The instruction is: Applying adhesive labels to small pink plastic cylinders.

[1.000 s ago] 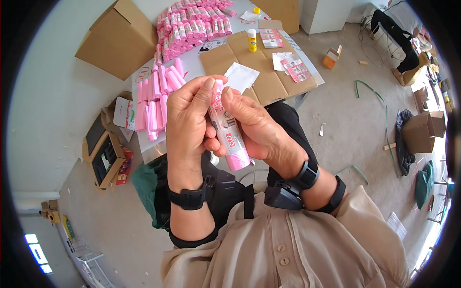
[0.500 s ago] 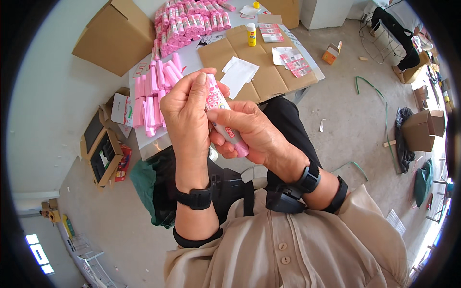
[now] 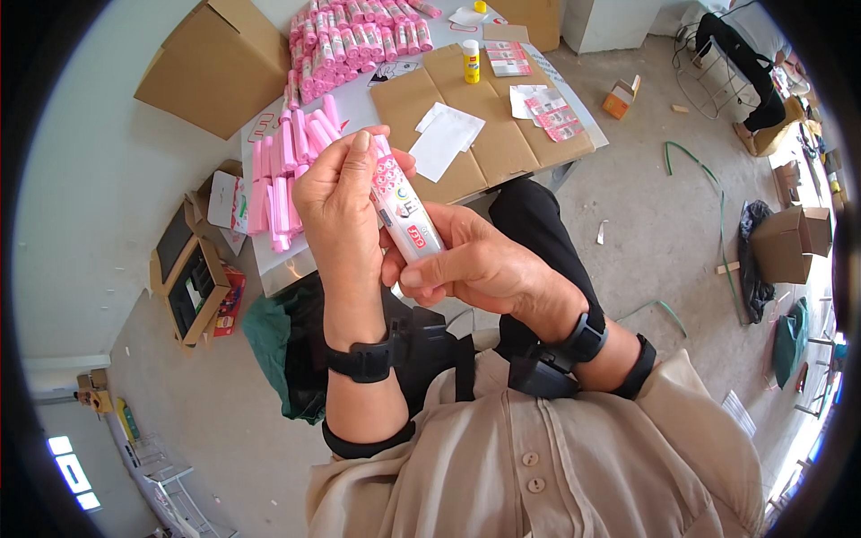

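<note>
Both my hands hold a slim pink tube [image 3: 405, 206] with a pink-and-white printed label around it. My left hand [image 3: 339, 184] grips its upper end between thumb and fingers. Around the lower end, my right hand [image 3: 462, 260] is closed, its thumb lying on the label. The tube slants over the near edge of the table [image 3: 359, 103]. Just beyond my left hand lie several plain pink tubes [image 3: 285, 148], stacked loosely. A large pile of labelled pink tubes [image 3: 354, 40] covers the back of the table.
A flattened cardboard sheet [image 3: 498, 134] bears white paper [image 3: 448, 139], printed label strips [image 3: 554, 118] and a yellow glue stick [image 3: 471, 63]. A big cardboard box [image 3: 211, 67] stands at the left. Open boxes [image 3: 190, 287] sit on the floor. Another person [image 3: 753, 81] sits at far right.
The tube has turned in my fingers, so more of its printed face shows. My right thumb has slid down towards its lower end. Both hands have shifted slightly left.
</note>
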Motion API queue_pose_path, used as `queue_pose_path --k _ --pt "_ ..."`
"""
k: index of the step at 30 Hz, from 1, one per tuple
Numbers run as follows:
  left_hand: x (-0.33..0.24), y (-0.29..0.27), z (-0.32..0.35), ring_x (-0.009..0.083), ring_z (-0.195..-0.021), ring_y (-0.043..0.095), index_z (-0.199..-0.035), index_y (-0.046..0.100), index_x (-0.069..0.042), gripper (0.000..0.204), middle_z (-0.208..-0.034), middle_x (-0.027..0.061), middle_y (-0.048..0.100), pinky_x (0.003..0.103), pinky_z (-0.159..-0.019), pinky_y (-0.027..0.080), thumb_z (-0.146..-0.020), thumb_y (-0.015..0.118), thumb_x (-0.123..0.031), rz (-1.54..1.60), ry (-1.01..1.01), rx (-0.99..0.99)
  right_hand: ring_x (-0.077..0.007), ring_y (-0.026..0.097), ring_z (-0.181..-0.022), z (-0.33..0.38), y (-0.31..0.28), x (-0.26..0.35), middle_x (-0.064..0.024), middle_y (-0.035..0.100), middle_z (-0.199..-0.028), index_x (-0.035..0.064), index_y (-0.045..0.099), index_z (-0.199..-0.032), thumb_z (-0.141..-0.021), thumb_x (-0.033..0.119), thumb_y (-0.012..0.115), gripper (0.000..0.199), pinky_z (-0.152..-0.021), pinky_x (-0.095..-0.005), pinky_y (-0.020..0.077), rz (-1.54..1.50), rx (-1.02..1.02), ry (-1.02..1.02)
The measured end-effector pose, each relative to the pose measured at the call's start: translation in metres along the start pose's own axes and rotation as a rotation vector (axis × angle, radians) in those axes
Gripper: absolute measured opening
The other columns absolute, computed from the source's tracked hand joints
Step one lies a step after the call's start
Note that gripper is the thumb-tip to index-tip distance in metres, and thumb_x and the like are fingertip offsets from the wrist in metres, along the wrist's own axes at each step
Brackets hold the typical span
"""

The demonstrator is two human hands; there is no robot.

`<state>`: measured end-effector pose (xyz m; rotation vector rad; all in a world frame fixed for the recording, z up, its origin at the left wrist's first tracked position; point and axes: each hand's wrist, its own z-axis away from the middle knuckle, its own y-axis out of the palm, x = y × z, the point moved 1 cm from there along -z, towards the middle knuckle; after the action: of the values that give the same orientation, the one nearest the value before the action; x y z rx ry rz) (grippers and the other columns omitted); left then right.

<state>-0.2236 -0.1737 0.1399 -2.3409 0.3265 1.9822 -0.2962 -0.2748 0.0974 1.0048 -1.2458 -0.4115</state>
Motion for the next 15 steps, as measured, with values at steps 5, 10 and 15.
queue_pose_path --k 5,10,15 --pt "0.001 -0.001 -0.002 0.0116 -0.067 0.063 -0.098 0.065 0.004 0.026 -0.074 0.011 0.067 0.023 -0.06 0.049 -0.097 0.052 -0.019 -0.01 -0.014 0.031 -0.0105 0.055 -0.065 0.005 0.0 0.004 -0.0055 0.062 -0.082 0.0034 0.058 -0.105 -0.089 0.023 0.066 0.026 -0.051 -0.0209 0.0397 -0.149 -0.046 0.06" --pt "0.011 -0.01 -0.004 0.0122 -0.073 0.063 -0.108 0.06 0.004 0.03 -0.08 0.0119 0.067 0.025 -0.064 0.049 -0.098 0.051 -0.022 0.13 -0.025 0.136 -0.0088 0.049 -0.056 0.002 -0.004 0.002 -0.0042 0.057 -0.074 0.0039 0.057 -0.096 -0.09 0.02 0.064 0.018 -0.042 -0.0202 0.0295 -0.144 -0.106 0.05" --pt "0.001 -0.005 0.005 0.0107 -0.079 0.061 -0.121 0.053 0.004 0.034 -0.087 0.0133 0.066 0.024 -0.07 0.049 -0.097 0.053 -0.019 -0.071 0.0 0.235 -0.0076 0.044 -0.053 0.003 -0.001 0.005 -0.0036 0.053 -0.069 0.0034 0.055 -0.092 -0.089 0.012 0.063 0.012 -0.042 -0.02 0.0257 -0.162 -0.118 0.02"
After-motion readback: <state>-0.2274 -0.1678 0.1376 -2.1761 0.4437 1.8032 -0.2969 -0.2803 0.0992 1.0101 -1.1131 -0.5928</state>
